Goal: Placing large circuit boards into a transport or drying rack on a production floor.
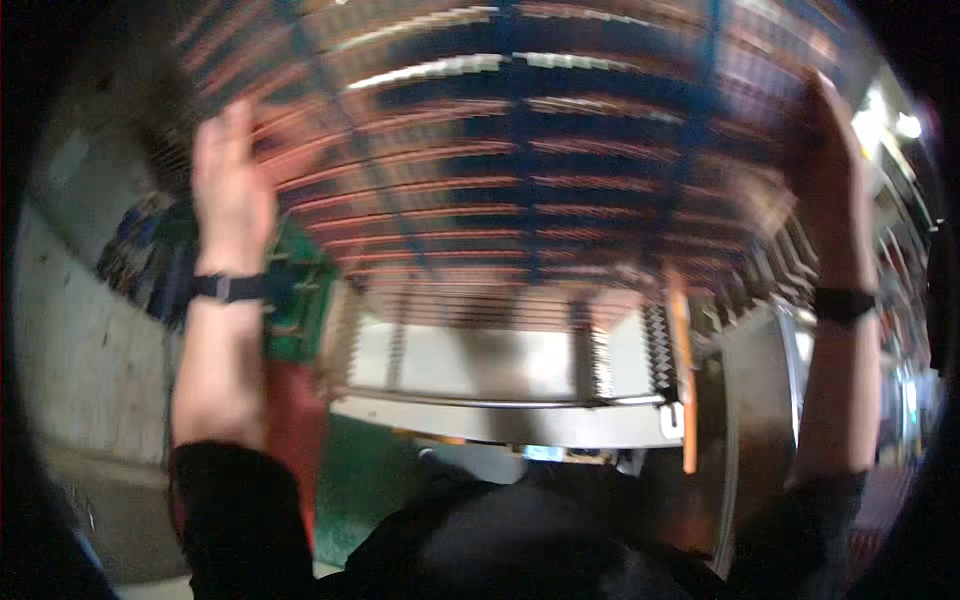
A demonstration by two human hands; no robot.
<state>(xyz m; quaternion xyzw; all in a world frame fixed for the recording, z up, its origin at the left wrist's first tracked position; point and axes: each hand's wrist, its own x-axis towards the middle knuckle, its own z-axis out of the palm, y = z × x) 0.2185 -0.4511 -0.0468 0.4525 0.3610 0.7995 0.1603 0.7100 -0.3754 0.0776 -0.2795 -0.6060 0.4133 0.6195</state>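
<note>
My left hand [234, 185] is raised beside the left side of a tall slatted rack [515, 150]. Its fingers point up and look stretched out, though blurred, with nothing visible in them. My right hand [835, 175] is raised at the rack's right side, dark and smeared by motion. Its fingers cannot be made out, nor whether it touches the rack. Blue uprights and several reddish horizontal rows make up the rack. A black band [228, 288] circles my left wrist, and another dark band [845, 304] circles the right.
Below the rows, between my forearms, lies a white panel [480, 355] with a pale ledge [500, 420] at its near edge. An orange strip [685, 385] stands at its right. Green mesh [300, 295] and a red surface [292, 410] are near my left forearm. A pale wall [80, 340] is farther left.
</note>
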